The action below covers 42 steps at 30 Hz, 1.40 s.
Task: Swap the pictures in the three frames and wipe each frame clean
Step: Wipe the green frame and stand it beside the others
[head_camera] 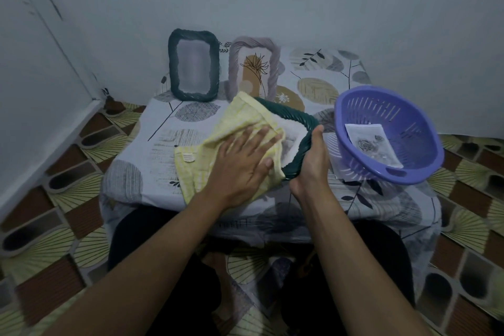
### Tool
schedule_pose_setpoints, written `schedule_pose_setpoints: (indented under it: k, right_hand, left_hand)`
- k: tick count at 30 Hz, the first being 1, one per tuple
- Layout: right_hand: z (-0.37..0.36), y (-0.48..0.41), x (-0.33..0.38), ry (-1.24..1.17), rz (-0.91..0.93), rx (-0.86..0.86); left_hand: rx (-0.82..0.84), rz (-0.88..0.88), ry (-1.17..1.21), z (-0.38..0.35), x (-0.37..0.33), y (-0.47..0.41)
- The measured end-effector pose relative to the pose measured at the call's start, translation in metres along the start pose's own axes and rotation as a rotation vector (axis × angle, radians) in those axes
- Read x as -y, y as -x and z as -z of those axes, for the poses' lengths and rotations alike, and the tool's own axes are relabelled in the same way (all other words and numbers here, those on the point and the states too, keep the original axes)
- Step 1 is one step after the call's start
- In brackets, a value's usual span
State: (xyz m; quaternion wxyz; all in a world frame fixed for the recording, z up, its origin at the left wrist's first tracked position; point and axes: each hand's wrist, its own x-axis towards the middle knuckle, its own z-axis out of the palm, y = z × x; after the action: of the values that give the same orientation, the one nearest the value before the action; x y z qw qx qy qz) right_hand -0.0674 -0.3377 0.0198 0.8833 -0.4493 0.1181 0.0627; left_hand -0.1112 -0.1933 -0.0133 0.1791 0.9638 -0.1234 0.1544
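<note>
A dark green frame (296,117) lies tilted at the middle of the small table. A yellow cloth (231,120) covers most of it. My left hand (242,158) presses flat on the cloth with fingers spread. My right hand (311,161) grips the frame's right rim. A second dark green frame (173,68) stands against the wall at the back left; its picture is blurred. Beside it stands a pale grey frame (274,63) with a brown plant drawing.
A purple colander basket (354,142) sits tilted at the table's right, with a rose picture (371,144) inside. The table (152,161) wears a leaf-print cloth. White walls close in behind and at the left. Patterned flooring surrounds the table.
</note>
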Motion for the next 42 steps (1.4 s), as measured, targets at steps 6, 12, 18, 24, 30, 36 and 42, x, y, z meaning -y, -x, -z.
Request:
schedule_pose_setpoints:
  k: [6,12,18,24,30,36,42]
  right_hand:
    - [0.002,-0.001,-0.003,-0.007,0.0,-0.064]
    - [0.006,-0.005,0.0,0.02,0.129,-0.225]
    - [0.008,-0.005,0.006,-0.04,0.122,-0.326]
    - [0.009,-0.004,-0.002,-0.063,0.096,-0.33]
    - [0.0,-0.004,-0.015,-0.079,0.064,-0.303]
    - [-0.006,-0.001,-0.022,-0.019,0.067,-0.292]
    - [-0.004,-0.002,-0.017,-0.008,0.061,-0.303]
  left_hand:
    - [0.051,0.266,-0.023,-0.004,0.021,0.003]
    - [0.184,0.432,-0.133,-0.014,0.03,0.009]
    - [0.129,0.458,-0.21,-0.016,0.041,0.012]
    - [0.039,0.529,-0.221,-0.01,0.069,0.006]
    - [-0.024,0.618,-0.165,0.004,0.099,-0.006]
    - [-0.072,0.704,-0.185,0.01,0.117,-0.009]
    - [-0.083,0.753,-0.205,0.007,0.112,-0.011]
